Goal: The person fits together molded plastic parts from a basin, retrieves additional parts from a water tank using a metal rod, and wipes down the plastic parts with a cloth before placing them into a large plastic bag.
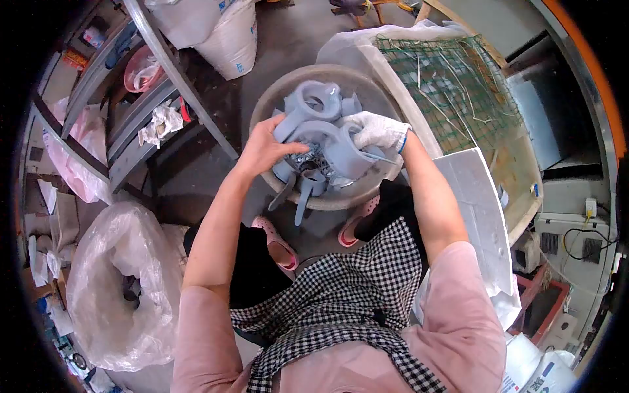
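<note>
A wide round tub (263, 98) holds a heap of grey-blue plastic parts with rings and handles, some shiny scraps among them. My bare left hand (267, 145) is at the heap's left side, thumb and fingers around the handle of a ringed part (296, 116). On the right, my right hand (379, 131), in a white glove, is closed on the rim of a large cup-shaped part (346, 154). A smaller part (310, 185) with a long handle lies lower in the tub, its handle over the near rim.
Right of the tub stands a large bin with green netting (445, 85) on it and a white board (475, 203) beside it. A clear plastic bag (118, 288) sits at the left, below a metal rack (177, 85). White sacks (229, 42) stand behind.
</note>
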The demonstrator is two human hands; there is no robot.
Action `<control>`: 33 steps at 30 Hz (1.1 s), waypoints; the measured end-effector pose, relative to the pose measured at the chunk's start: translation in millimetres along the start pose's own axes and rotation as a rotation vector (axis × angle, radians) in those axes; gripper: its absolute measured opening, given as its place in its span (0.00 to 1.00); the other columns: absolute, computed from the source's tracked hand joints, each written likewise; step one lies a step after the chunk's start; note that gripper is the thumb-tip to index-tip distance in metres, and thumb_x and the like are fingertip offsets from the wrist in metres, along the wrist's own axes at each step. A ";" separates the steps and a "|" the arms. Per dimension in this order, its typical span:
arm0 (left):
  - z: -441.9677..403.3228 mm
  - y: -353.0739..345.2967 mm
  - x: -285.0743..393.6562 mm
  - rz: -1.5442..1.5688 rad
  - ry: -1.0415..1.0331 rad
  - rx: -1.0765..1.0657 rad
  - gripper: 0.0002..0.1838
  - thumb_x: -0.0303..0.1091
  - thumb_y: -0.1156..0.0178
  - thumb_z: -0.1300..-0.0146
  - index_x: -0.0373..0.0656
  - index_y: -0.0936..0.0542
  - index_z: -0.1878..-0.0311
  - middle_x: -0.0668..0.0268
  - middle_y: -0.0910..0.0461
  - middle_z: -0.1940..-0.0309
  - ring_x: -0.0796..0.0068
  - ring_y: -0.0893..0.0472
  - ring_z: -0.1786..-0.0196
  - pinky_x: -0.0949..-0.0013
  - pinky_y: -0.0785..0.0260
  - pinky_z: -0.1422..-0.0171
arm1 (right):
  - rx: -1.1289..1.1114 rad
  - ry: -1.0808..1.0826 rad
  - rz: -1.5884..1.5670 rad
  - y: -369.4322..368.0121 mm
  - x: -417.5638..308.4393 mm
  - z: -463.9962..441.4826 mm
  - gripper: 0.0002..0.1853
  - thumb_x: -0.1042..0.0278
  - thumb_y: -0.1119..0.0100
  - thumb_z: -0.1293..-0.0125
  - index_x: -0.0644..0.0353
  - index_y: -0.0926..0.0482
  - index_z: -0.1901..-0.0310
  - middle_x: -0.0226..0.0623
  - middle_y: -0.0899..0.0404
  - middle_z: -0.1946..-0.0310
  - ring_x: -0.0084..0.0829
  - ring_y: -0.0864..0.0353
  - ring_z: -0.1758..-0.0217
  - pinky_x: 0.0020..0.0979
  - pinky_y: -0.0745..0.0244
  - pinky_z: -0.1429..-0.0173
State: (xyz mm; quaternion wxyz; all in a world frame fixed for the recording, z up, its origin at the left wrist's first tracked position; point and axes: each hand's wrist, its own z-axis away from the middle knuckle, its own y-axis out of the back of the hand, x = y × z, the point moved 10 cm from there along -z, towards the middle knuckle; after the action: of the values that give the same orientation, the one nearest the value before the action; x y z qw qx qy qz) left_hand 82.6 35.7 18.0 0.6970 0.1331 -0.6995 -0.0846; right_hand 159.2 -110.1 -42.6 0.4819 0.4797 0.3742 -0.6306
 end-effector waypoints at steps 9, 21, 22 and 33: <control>-0.1 -25.1 -28.8 0.143 0.308 -0.149 0.21 0.33 0.25 0.54 0.38 0.23 0.58 0.70 0.22 0.70 0.81 0.26 0.69 0.75 0.35 0.67 | 0.255 -0.069 0.284 16.1 14.0 -10.3 0.14 0.80 0.44 0.45 0.62 0.18 0.56 0.36 0.17 0.66 0.27 0.21 0.62 0.29 0.26 0.52; 1.9 -22.4 -24.7 0.083 0.260 -0.072 0.26 0.30 0.25 0.56 0.36 0.23 0.53 0.67 0.20 0.68 0.81 0.25 0.70 0.75 0.34 0.69 | 0.350 -0.132 0.624 29.3 9.3 -8.6 0.19 0.82 0.46 0.44 0.65 0.22 0.48 0.38 0.17 0.62 0.25 0.21 0.59 0.30 0.25 0.52; 2.6 -24.1 -26.2 0.096 0.276 -0.068 0.26 0.29 0.25 0.56 0.35 0.23 0.53 0.66 0.20 0.68 0.80 0.25 0.70 0.75 0.34 0.68 | 0.395 -0.107 0.658 31.6 6.4 -7.9 0.18 0.82 0.47 0.43 0.65 0.22 0.49 0.38 0.17 0.62 0.26 0.21 0.59 0.31 0.25 0.53; 3.5 -20.1 -19.6 0.123 0.252 0.028 0.24 0.27 0.26 0.56 0.36 0.22 0.54 0.68 0.20 0.66 0.80 0.24 0.65 0.74 0.30 0.59 | 0.325 -0.100 0.349 32.9 31.5 -11.3 0.18 0.79 0.44 0.45 0.63 0.21 0.50 0.47 0.17 0.59 0.35 0.18 0.57 0.36 0.23 0.52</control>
State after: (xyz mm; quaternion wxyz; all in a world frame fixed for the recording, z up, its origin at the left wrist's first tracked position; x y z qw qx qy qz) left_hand 80.4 22.3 -6.9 0.7812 0.1092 -0.6145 -0.0144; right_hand 191.4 -115.8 -76.3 0.5179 0.5767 0.1548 -0.6125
